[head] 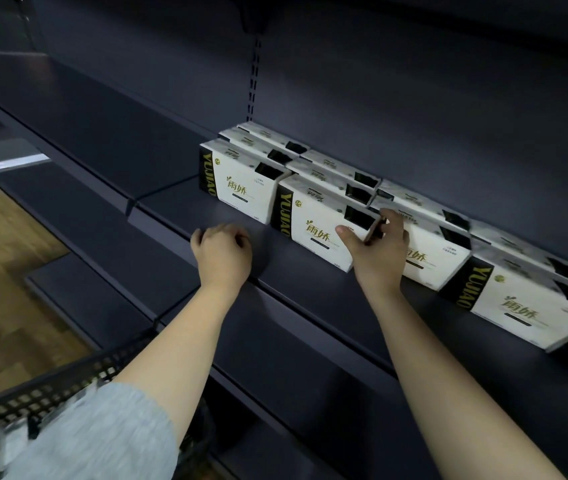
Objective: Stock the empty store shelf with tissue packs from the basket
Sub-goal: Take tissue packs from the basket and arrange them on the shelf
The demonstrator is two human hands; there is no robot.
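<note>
A: Where do the tissue packs sit?

B: On the dark shelf [227, 216], in a row running from the middle off to the right, stacked and several deep toward the back panel. The leftmost front pack [241, 183] stands apart from the hands; the second front pack [320, 226] is just beside it, to its right

A: And the right hand [377, 251]?

B: It grips the right end of that second front pack, thumb on the white printed face, the other fingers curled around the pack's right end and top corner

A: The left hand [221, 252]?

B: It hovers over the front edge of the shelf, fingers loosely curled, holding nothing, close to the leftmost front pack but not touching it

A: The basket [67, 375]?

B: Black mesh, at the lower left below the left forearm, with a grey sleeve [102, 434] across it. Its contents are blurred; something white shows inside, I cannot tell what

A: Anything else?

B: Wood-pattern floor [1, 271] at the left, and lower shelves below
</note>
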